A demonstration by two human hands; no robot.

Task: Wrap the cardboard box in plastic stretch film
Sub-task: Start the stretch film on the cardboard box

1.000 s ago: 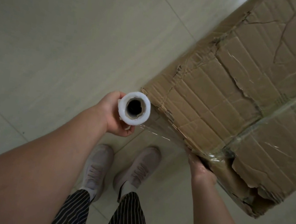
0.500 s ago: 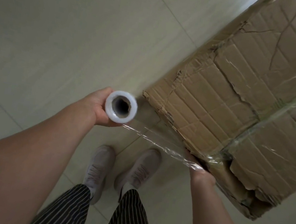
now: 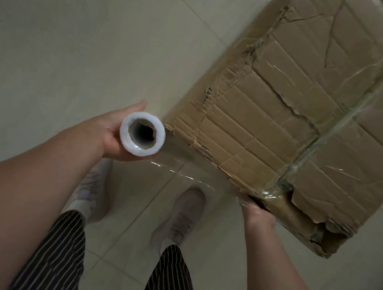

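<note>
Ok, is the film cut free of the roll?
No, a sheet of film runs from the roll in the left hand to the near edge of the cardboard box.

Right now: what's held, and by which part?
Left hand grips the stretch film roll around its barrel, below the open end. Right hand meets the film at the cardboard box, near side; fingers hidden, hold unclear.

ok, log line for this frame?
step: wrapping | left hand: grips film roll | film: stretched from roll to cardboard box | right hand: at box's near edge, fingers hidden

Roll [image 3: 142,137] farther left, film [image 3: 189,167] longer
</note>
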